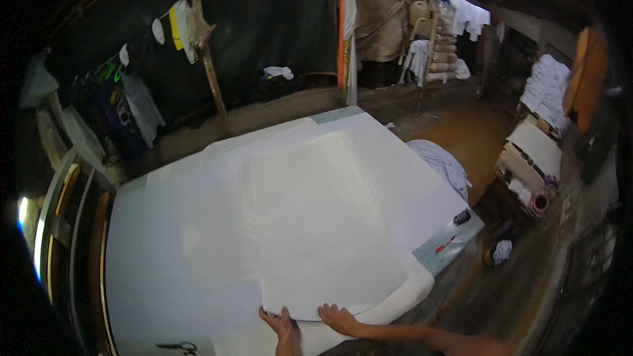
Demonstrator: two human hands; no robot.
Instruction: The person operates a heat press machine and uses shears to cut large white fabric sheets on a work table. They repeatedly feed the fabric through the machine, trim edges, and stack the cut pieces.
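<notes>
Nearby, scissors (179, 346) lie left of left hand (281, 322); red tool (445, 245), black object (462, 217) well right. Both it and right hand (340, 320) touch white sheet (316, 224) edge; cannot tell whether fingers grip.

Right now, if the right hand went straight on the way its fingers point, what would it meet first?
Most likely the top white sheet: the right hand appears to touch its near edge, and the line runs left and away across it. Whether it would slide over or push in is unclear.

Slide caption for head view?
Left hand and right hand at the white sheet's near edge, scissors to the left.
</notes>
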